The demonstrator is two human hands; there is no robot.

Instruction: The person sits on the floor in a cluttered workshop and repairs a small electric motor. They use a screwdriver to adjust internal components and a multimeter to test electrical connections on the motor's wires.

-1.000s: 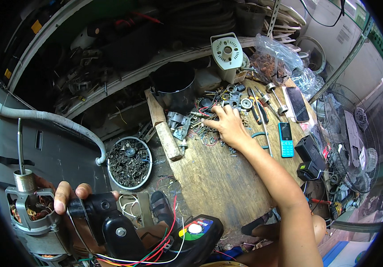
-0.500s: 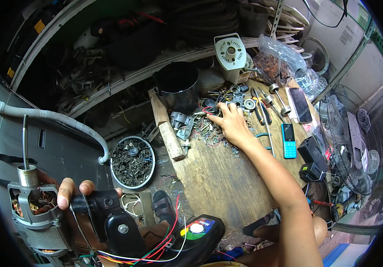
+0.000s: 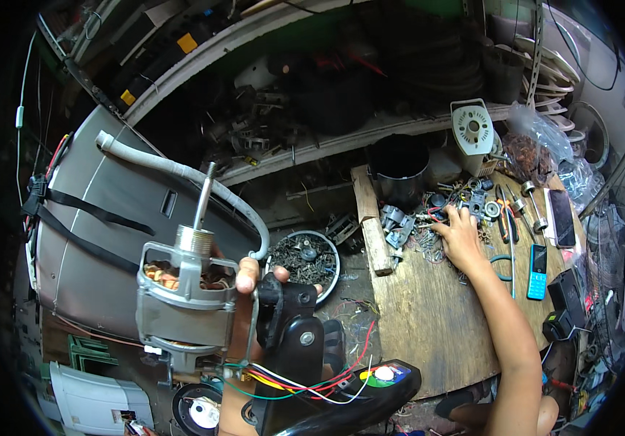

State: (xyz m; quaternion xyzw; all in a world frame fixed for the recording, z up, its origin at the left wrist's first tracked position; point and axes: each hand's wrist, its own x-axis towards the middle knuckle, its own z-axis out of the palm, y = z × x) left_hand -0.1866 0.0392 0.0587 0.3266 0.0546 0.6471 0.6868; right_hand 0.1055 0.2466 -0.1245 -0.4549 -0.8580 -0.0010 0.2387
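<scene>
A cluttered workshop surrounds a bare wooden desk (image 3: 428, 320), with a loaded shelf (image 3: 298, 155) running behind it. The right arm stretches up from the lower edge over the desk, its hand (image 3: 461, 243) palm down and its fingers bent into a heap of small parts (image 3: 428, 234); I cannot tell whether they pinch anything. The left hand (image 3: 244, 309), partly hidden, clasps a fan motor (image 3: 185, 320) near its black bracket (image 3: 294, 360), holding it left of the desk with the shaft pointing up. Coloured wires (image 3: 312, 384) trail from the motor across the bracket.

Compared with half a second ago, the view has swung left: the motor sits nearer the middle, and a pale panel (image 3: 94, 400) shows at lower left. The right hand remains at the heap.

On the desk, pliers (image 3: 507, 218), a blue keypad phone (image 3: 537, 272) and a dark-screened smartphone (image 3: 561, 218) lie to the heap's right; a wood block (image 3: 377, 243) lines the left edge. Beyond that edge stands a round basin (image 3: 338, 270) of dark scraps.
</scene>
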